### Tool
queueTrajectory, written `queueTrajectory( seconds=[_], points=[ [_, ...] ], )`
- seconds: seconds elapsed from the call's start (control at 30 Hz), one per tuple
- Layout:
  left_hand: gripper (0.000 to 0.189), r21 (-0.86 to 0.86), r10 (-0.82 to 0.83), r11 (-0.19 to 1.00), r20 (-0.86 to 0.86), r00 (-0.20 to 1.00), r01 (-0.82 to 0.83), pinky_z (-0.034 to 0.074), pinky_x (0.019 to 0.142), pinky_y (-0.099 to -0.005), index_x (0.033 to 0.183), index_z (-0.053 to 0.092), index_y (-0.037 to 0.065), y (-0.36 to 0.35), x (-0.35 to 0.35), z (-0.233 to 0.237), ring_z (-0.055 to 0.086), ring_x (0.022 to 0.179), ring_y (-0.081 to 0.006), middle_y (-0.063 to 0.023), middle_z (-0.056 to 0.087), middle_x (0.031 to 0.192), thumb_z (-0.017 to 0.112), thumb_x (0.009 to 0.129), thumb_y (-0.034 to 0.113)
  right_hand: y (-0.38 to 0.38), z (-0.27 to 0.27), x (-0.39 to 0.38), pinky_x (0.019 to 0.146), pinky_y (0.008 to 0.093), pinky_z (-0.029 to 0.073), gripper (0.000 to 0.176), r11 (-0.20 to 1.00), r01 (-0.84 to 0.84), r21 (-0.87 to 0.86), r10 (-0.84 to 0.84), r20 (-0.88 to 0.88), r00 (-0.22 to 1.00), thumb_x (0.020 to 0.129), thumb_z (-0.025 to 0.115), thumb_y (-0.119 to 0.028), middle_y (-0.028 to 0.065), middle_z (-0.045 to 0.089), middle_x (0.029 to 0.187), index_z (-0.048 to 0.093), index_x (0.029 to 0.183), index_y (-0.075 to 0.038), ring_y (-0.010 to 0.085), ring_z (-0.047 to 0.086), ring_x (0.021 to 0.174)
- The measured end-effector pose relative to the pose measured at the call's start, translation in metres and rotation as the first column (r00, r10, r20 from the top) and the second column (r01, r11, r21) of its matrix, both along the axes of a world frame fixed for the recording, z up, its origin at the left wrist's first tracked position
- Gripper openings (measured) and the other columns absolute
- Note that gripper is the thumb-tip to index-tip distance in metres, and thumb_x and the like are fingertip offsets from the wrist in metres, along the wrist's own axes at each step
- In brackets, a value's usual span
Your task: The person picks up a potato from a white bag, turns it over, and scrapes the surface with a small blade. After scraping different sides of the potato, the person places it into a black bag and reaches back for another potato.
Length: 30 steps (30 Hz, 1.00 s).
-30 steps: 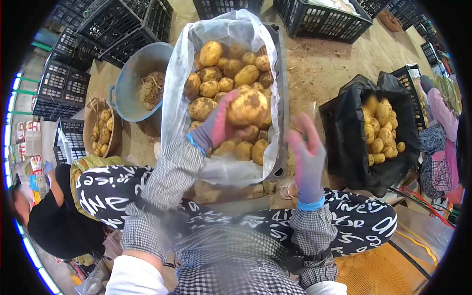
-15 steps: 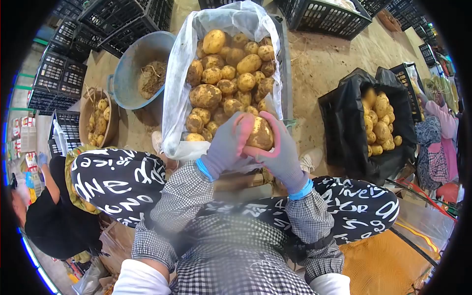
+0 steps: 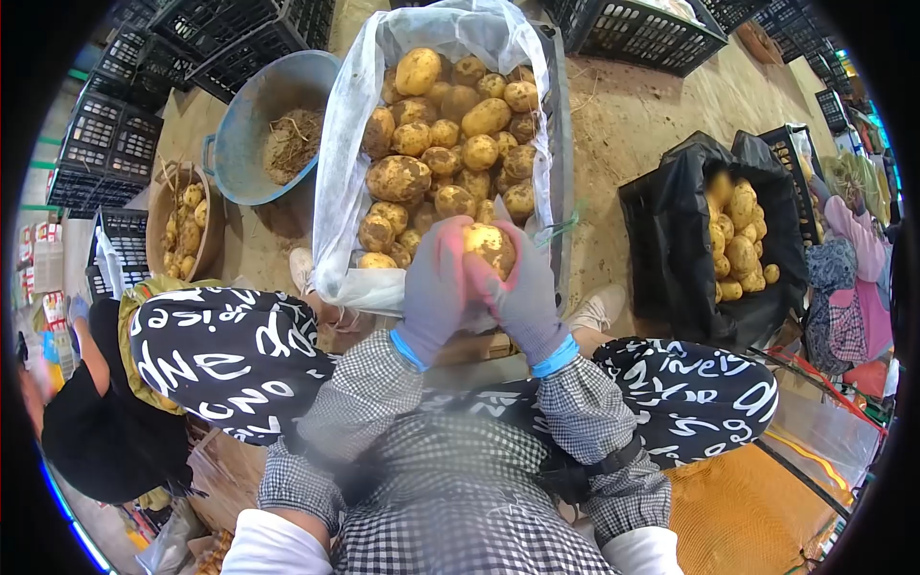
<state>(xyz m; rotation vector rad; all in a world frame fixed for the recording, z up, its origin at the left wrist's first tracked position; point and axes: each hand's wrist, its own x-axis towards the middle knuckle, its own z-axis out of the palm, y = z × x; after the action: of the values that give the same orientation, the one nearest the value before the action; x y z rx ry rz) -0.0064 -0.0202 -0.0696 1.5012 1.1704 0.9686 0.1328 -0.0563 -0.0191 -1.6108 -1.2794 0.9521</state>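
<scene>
A soil-marked potato (image 3: 490, 247) is gripped between my two gloved hands at the near end of a crate lined with white cloth (image 3: 343, 163). My left hand (image 3: 439, 285), in a grey and pink glove, wraps the potato's left side. Around its right side and underside curls my right hand (image 3: 522, 287), gloved alike. Beyond the hands, the crate is full of loose potatoes (image 3: 443, 134), several with dark soil on them. My palms and some fingertips are hidden.
A black-lined crate (image 3: 661, 249) with cleaner potatoes stands right. On the left are a blue tub (image 3: 240, 125) with dry debris and a brown basket (image 3: 213, 235) of small potatoes. Black crates (image 3: 642, 34) line the back. A person in black (image 3: 105, 431) is at far left.
Both hands have drawn closer together and shifted slightly left with the potato. The potato has turned in the grip, and the fingers now cover more of it.
</scene>
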Motion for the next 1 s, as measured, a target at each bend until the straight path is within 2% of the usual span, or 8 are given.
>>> queueTrajectory(
  seconds=[0.23, 0.37, 0.47, 0.57, 0.7, 0.87, 0.93, 1.0],
  points=[
    [0.030, 0.027, -0.027, 0.999, -0.025, 0.999, 0.028, 0.048, 0.091, -0.0361, 0.115, 0.058, -0.001, 0.006, -0.004, 0.005, 0.061, 0.102, -0.0301, -0.0161, 0.061, 0.115, 0.057, 0.097, 0.022, 0.006, -0.058, 0.015, 0.079, 0.0298, 0.051, 0.040, 0.997, 0.069, 0.037, -0.069, -0.003, 0.998, 0.101, 0.052, -0.031, 0.0109, 0.067, 0.100, 0.062, 0.112, 0.005, 0.0162, 0.063, 0.088],
    [0.034, 0.129, -0.003, 0.992, 0.001, 1.000, 0.003, 0.049, 0.087, -0.0367, 0.117, 0.058, 0.000, 0.017, -0.001, 0.002, 0.062, 0.098, -0.0292, -0.0155, 0.062, 0.112, 0.064, 0.091, 0.022, 0.015, -0.025, 0.008, 0.072, 0.0258, 0.050, 0.044, 0.974, 0.172, -0.149, -0.223, -0.472, 0.853, 0.101, 0.052, -0.035, 0.0057, 0.066, 0.095, 0.062, 0.113, 0.006, 0.0109, 0.060, 0.083],
    [0.045, -0.022, 0.003, 1.000, 0.095, 0.995, -0.001, 0.050, 0.087, -0.0370, 0.122, 0.055, 0.000, 0.018, 0.000, 0.020, 0.062, 0.097, -0.0287, -0.0153, 0.063, 0.111, 0.067, 0.085, 0.023, 0.008, -0.027, 0.003, 0.071, 0.0250, 0.049, 0.045, 0.995, 0.052, 0.081, -0.048, -0.053, 0.997, 0.102, 0.053, -0.036, 0.0041, 0.065, 0.093, 0.062, 0.111, 0.006, 0.0092, 0.057, 0.081],
    [0.047, 0.002, -0.100, 0.995, -0.037, 0.994, 0.101, 0.050, 0.092, -0.0313, 0.119, 0.060, -0.002, 0.015, -0.002, 0.032, 0.062, 0.103, -0.0178, -0.0116, 0.064, 0.114, 0.038, 0.104, 0.037, 0.006, -0.042, 0.020, 0.073, 0.0239, 0.048, 0.044, 0.999, -0.027, 0.045, 0.027, 0.005, 1.000, 0.102, 0.052, -0.034, 0.0044, 0.065, 0.097, 0.059, 0.118, 0.006, 0.0088, 0.057, 0.084],
    [0.052, 0.043, -0.030, 0.999, -0.004, 1.000, 0.030, 0.054, 0.086, -0.0305, 0.119, 0.060, -0.001, 0.018, -0.001, 0.005, 0.065, 0.098, -0.0185, -0.0119, 0.065, 0.111, 0.038, 0.104, 0.044, 0.012, -0.047, 0.022, 0.074, 0.0245, 0.049, 0.047, 0.998, -0.024, 0.057, 0.029, -0.102, 0.994, 0.103, 0.051, -0.036, 0.0060, 0.064, 0.103, 0.055, 0.125, 0.005, 0.0085, 0.057, 0.087],
    [0.057, -0.489, 0.182, 0.870, 0.443, 0.878, 0.067, 0.057, 0.073, -0.0316, 0.116, 0.059, -0.002, 0.023, 0.002, -0.006, 0.067, 0.086, -0.0194, -0.0114, 0.067, 0.103, 0.034, 0.104, 0.048, 0.010, -0.007, 0.002, 0.086, 0.0341, 0.051, 0.056, 0.997, 0.050, 0.056, -0.046, -0.083, 0.996, 0.100, 0.055, -0.042, 0.0157, 0.063, 0.116, 0.051, 0.130, 0.006, 0.0221, 0.064, 0.096],
    [0.045, -0.341, -0.041, 0.934, 0.198, 0.979, 0.108, 0.052, 0.084, -0.0364, 0.128, 0.048, -0.003, 0.018, -0.008, -0.048, 0.059, 0.101, -0.0261, -0.0171, 0.058, 0.114, 0.046, 0.100, 0.033, 0.009, -0.019, -0.010, 0.085, 0.0357, 0.051, 0.056, 0.949, 0.075, 0.305, -0.164, 0.277, 0.947, 0.100, 0.055, -0.042, 0.0189, 0.063, 0.115, 0.051, 0.128, 0.006, 0.0271, 0.066, 0.095],
    [0.051, -0.168, -0.163, 0.974, -0.037, 0.986, 0.155, 0.048, 0.093, -0.0405, 0.137, 0.039, -0.003, 0.009, -0.015, -0.071, 0.052, 0.112, -0.0313, -0.0215, 0.050, 0.123, 0.055, 0.097, 0.022, 0.009, -0.029, -0.011, 0.082, 0.0367, 0.052, 0.052, 0.945, 0.119, 0.304, -0.193, 0.227, 0.955, 0.100, 0.054, -0.041, 0.0202, 0.064, 0.111, 0.054, 0.124, 0.005, 0.0285, 0.066, 0.092]
  ],
)
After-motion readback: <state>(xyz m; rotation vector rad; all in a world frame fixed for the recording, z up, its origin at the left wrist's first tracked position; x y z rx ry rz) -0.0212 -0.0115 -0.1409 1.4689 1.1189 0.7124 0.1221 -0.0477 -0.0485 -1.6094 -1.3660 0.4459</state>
